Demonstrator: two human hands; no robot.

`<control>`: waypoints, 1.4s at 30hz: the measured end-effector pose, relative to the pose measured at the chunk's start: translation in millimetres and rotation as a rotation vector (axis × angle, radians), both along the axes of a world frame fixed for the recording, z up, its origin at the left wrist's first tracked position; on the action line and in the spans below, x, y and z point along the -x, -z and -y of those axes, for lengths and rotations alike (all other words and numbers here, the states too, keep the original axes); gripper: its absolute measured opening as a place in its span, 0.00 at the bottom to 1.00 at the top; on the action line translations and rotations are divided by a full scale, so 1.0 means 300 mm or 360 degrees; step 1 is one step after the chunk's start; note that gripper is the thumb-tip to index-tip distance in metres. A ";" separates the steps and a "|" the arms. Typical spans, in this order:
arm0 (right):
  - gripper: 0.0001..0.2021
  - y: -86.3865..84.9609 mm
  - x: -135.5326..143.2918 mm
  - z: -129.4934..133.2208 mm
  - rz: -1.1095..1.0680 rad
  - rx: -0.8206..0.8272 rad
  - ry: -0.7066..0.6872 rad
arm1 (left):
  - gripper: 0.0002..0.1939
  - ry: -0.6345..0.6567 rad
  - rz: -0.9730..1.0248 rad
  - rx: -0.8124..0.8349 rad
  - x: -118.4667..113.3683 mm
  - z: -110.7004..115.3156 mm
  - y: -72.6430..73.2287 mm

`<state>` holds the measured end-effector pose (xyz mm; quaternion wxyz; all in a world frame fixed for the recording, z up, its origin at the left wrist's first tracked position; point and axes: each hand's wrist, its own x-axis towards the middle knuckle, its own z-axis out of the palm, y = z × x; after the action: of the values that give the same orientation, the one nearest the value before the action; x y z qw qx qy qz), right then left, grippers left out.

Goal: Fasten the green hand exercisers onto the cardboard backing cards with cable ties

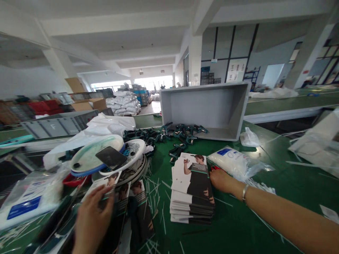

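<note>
Head view: card stack (pixel 192 188) (uneven) lies between the hands (pixel 92 211) (pixel 222 180), nearer right.

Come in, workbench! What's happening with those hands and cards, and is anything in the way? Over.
Left hand at a card, grip unclear. Right hand closed around a red thing, beside the card stack. White strips scattered left of the stack.

I watch through one head camera, facing forward and down over green table (pixel 233 231); left hand (pixel 94 213) and right hand (pixel 221 180) near, ceiling (pixel 113 33) far across top.
</note>
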<state>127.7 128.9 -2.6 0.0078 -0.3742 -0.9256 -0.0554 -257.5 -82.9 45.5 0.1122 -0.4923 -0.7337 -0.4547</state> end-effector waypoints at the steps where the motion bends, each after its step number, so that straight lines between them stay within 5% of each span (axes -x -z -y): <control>1: 0.10 -0.001 -0.010 -0.007 -0.0045 0.0026 0.0023 | 0.17 0.0201 0.0073 0.0166 -0.058 -0.058 0.027; 4: 0.06 -0.024 -0.066 -0.031 -0.0254 0.0085 0.0161 | 0.20 0.0646 0.0392 0.0541 -0.244 -0.204 0.102; 8: 0.05 -0.107 -0.150 -0.058 -0.0761 0.0096 0.0485 | 0.28 0.0749 0.0600 0.0881 -0.406 -0.340 0.139; 15: 0.12 -0.201 -0.085 0.007 -0.1587 0.0700 0.0708 | 0.20 0.0616 0.0578 0.1067 -0.433 -0.472 0.108; 20: 0.11 -0.156 0.042 0.079 -0.1888 0.1157 0.0616 | 0.16 0.0705 0.0834 0.1062 -0.424 -0.421 0.070; 25: 0.10 -0.111 0.117 0.124 -0.1904 0.1423 0.0483 | 0.27 0.1333 0.1870 0.1228 -0.451 -0.337 0.021; 27: 0.10 -0.099 0.132 0.134 -0.1879 0.1457 0.0446 | 0.28 0.1372 0.2122 0.1173 -0.470 -0.334 0.012; 36: 0.09 -0.102 0.121 0.151 -0.1898 0.1241 0.0544 | 0.28 0.1335 0.2376 0.0587 -0.564 -0.365 0.060; 42: 0.13 -0.130 0.117 0.182 -0.2438 0.0783 0.0707 | 0.39 0.1252 0.2295 0.0169 -0.597 -0.350 0.093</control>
<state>92.7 74.4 36.4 0.5421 -0.4731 -0.5545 0.4181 -78.4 22.2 17.6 -0.5776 -0.3051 -0.4200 -0.6300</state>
